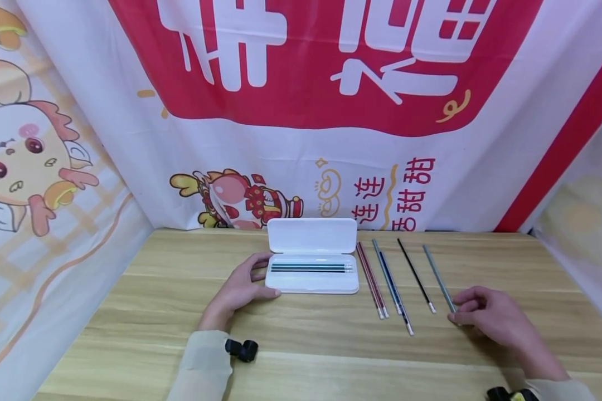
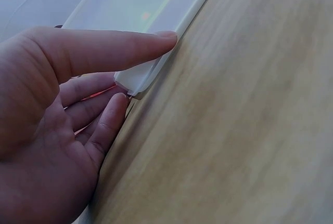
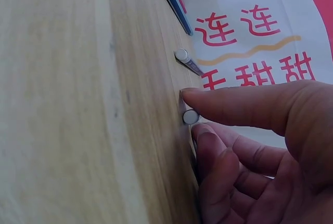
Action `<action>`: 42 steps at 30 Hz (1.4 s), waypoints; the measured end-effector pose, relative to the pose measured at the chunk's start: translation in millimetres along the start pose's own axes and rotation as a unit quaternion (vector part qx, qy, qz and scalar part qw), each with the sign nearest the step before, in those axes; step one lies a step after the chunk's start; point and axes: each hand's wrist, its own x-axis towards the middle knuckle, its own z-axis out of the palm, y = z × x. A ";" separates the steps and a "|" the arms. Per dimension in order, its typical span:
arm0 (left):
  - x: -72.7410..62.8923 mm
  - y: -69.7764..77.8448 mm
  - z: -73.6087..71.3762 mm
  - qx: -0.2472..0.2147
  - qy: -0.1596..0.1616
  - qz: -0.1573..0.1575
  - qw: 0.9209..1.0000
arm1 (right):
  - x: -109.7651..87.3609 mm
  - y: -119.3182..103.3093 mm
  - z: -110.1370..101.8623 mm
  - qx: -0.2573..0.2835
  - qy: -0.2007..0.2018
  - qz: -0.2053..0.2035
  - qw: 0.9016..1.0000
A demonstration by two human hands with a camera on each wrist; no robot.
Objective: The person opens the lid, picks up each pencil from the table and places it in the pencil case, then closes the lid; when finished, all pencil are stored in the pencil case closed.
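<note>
A white pencil case (image 1: pixel 312 283) lies with its lid (image 1: pixel 312 236) raised at the back; several dark green pencils (image 1: pixel 308 268) rest inside. My left hand (image 1: pixel 242 285) holds the case's left end, thumb along the front rim (image 2: pixel 151 76) and fingers at the side. To the right, my right hand (image 1: pixel 494 314) pinches a grey-blue pencil (image 1: pixel 437 274) near its white eraser end (image 3: pixel 191 116), between thumb and fingers. The pencil still lies along the table. Left of it are a black pencil (image 1: pixel 414 272), two blue pencils (image 1: pixel 388 278) and two dark red pencils (image 1: pixel 371 278).
The wood-grain table (image 1: pixel 331 340) ends at a white and red printed cloth (image 1: pixel 291 145) hanging behind. Another printed cloth (image 1: pixel 55 223) hangs along the left side. The loose pencils point away from me, side by side, between the case and my right hand.
</note>
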 end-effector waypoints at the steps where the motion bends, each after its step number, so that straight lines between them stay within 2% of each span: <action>1: -0.1 -0.3 0.2 0.001 -0.001 0.000 1.000 | 0.2 0.1 0.2 -0.001 0.000 0.001 1.000; 15: 0.1 -1.4 1.9 0.004 -0.002 0.001 1.000 | -2.5 1.7 2.9 -0.035 0.006 -0.026 0.999; 25: -1.1 -1.0 1.6 0.007 -0.003 -0.002 1.000 | -2.9 -1.3 3.7 -0.049 0.012 -0.018 0.999; 33: -1.8 -0.2 0.7 0.008 -0.002 -0.002 1.000 | -3.1 -1.4 0.9 -0.011 -0.003 -0.022 1.000; 42: -1.2 2.8 -0.3 0.008 -0.003 0.000 1.000 | -0.7 -4.1 -2.3 0.041 0.010 -0.007 0.999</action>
